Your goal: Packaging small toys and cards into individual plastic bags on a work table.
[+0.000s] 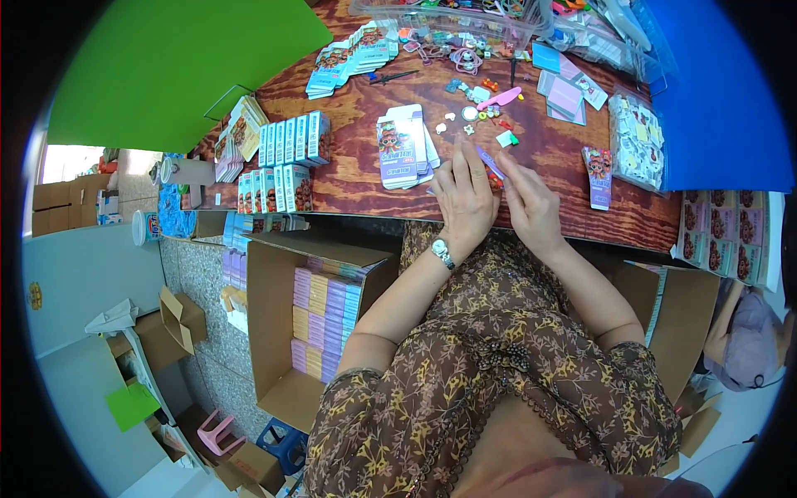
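Near the table's front edge, my left hand (466, 199) and my right hand (533, 203) meet around a small purple printed carton (490, 163). Only its upper end and a narrow strip show; fingers cover the rest. My left fingers lie close together over its near side, and my right thumb and fingers press it from the right. To the left of my hands lies a stack of flat, unfolded cartons (398, 153). Just beyond them are scattered small charms (469, 116) and a pink knife-shaped piece (499, 99). A purple carton (598, 178) rests to the right.
Filled cartons stand in rows (295, 139) at the left. More flat cartons (353, 58) and a clear bin (465, 17) sit at the back. A bag of white pieces (638, 141) lies right. Below the table is an open cardboard box (274, 332) of packed cartons.
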